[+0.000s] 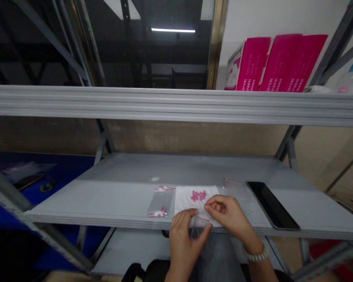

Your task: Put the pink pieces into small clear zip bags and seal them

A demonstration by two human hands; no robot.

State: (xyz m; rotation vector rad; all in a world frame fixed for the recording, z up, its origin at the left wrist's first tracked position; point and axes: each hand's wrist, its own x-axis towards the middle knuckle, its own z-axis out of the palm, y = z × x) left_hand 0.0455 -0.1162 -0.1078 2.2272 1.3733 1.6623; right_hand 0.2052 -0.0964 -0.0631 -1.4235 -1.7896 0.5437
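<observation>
My left hand (184, 239) grips a small clear zip bag (197, 225) with a red seal line, thumb on one side and fingers on the other, at the shelf's front edge. Just to the right, my right hand (227, 211) is closed in a pinch above a white sheet (182, 197); whatever sits between its fingertips is too small to make out. On that sheet lies a cluster of pink beads (198, 195), slightly beyond the right fingertips. Left of the sheet rests another zip bag (161, 201) with several pink beads inside.
A clear zip bag (238, 190) lies behind my right hand, beside a dark phone or tablet (272, 205). Above runs the upper shelf's metal edge (176, 103), bearing pink boxes (282, 64). On a blue surface (76, 160) at left are more plastic bags (26, 170).
</observation>
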